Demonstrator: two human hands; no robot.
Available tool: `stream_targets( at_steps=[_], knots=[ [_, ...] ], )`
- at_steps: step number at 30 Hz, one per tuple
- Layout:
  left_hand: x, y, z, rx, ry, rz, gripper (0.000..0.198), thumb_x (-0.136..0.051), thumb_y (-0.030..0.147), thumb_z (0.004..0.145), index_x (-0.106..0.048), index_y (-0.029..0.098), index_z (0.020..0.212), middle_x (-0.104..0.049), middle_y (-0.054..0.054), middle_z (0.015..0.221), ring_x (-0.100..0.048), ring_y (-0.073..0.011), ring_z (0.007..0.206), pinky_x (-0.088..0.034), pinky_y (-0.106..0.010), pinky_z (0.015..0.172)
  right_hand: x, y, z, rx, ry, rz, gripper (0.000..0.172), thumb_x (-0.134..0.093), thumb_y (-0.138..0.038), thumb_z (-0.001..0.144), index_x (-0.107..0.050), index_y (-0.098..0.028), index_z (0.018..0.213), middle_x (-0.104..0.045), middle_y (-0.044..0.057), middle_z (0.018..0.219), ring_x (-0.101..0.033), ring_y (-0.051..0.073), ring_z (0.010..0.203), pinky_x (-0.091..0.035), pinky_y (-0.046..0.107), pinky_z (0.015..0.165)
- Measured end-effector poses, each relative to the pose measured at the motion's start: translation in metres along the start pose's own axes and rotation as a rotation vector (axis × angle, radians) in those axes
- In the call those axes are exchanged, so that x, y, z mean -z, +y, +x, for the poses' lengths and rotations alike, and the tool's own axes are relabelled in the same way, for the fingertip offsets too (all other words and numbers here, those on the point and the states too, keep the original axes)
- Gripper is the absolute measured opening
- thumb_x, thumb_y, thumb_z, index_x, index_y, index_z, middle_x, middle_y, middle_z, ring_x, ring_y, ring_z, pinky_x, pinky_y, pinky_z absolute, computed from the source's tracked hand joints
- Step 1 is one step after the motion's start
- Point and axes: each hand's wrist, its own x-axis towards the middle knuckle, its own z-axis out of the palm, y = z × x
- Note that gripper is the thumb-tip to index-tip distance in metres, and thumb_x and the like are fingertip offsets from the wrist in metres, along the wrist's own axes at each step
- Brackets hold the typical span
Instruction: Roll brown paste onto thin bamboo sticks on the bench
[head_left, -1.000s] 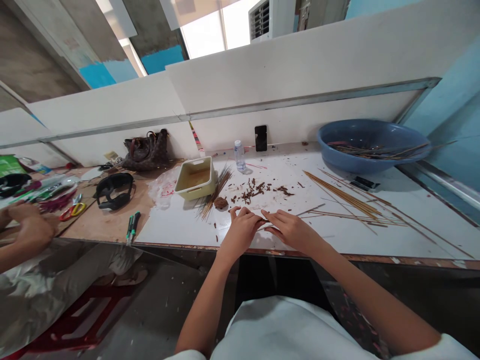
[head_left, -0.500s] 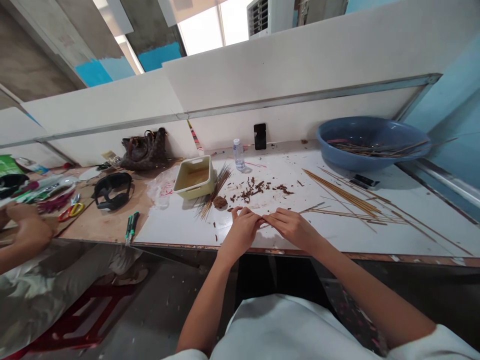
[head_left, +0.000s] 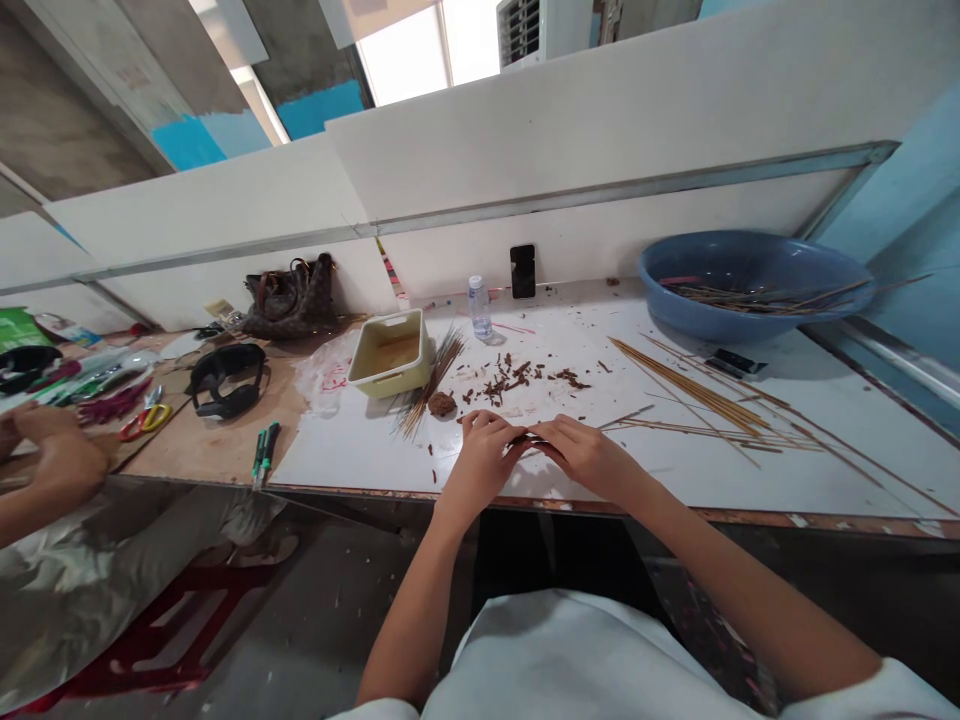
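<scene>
The left hand (head_left: 484, 460) and right hand (head_left: 589, 458) meet at the fingertips on a thin wooden stick (head_left: 527, 437) above a white board (head_left: 360, 450). Brown crumbs (head_left: 499, 382) lie beyond them; loose wooden sticks (head_left: 694, 398) spread rightward, near a blue plastic basin (head_left: 750, 325).

Daylight enters through the window (head_left: 405, 60) at the far side, overexposing the panes to near white with no detail. The white tabletop (head_left: 720, 470) is brightly and evenly lit, with mild glare. Soft, diffuse shadows lie under the blue basin (head_left: 750, 320) at far right and around my left hand (head_left: 482, 460) and right hand (head_left: 587, 458). Focus is acceptable across the frame, with no obvious motion blur. Wide-angle distortion bends and stretches straight lines toward the left and right edges.
</scene>
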Motion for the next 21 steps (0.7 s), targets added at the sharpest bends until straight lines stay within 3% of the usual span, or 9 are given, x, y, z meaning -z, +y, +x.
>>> stream_targets(
  at_steps=[3,9,16,21],
  knots=[
    [-0.001,0.0,0.0,-0.033,-0.017,0.0,0.01,-0.075,0.029,0.107,-0.082,0.024,0.113,-0.081,-0.004,0.095,-0.066,-0.0254,0.105,-0.041,-0.049,0.112,0.004,0.0,0.0,0.044,-0.017,-0.021,0.025,-0.052,-0.011,0.113,-0.067,-0.016,0.132,-0.078,0.012,0.108,-0.072,0.028,0.093,-0.065,0.044,0.084],
    [-0.001,0.001,0.007,-0.063,-0.068,0.034,0.016,-0.07,0.028,0.11,-0.082,0.022,0.1,-0.08,-0.004,0.089,-0.065,-0.0255,0.104,-0.042,-0.046,0.108,0.007,0.001,-0.002,0.053,-0.036,0.009,0.029,-0.051,-0.009,0.111,-0.069,-0.017,0.133,-0.079,0.013,0.11,-0.073,0.028,0.096,-0.065,0.044,0.087],
    [-0.002,0.0,0.009,-0.017,-0.12,0.037,0.021,-0.067,0.025,0.111,-0.083,0.026,0.096,-0.081,0.0,0.086,-0.068,-0.0223,0.101,-0.028,-0.051,0.122,0.006,0.004,-0.004,0.002,-0.107,0.075,0.03,-0.053,-0.009,0.109,-0.069,-0.019,0.133,-0.078,0.011,0.107,-0.073,0.027,0.097,-0.066,0.044,0.089],
    [-0.002,0.0,0.008,0.007,-0.164,0.083,0.026,-0.062,0.031,0.114,-0.081,0.024,0.099,-0.08,-0.003,0.09,-0.066,-0.0241,0.104,-0.028,-0.053,0.122,0.003,0.006,-0.004,-0.016,-0.104,0.064,0.029,-0.056,-0.014,0.111,-0.066,-0.016,0.139,-0.079,0.013,0.114,-0.074,0.029,0.1,-0.068,0.046,0.088]
  ],
)
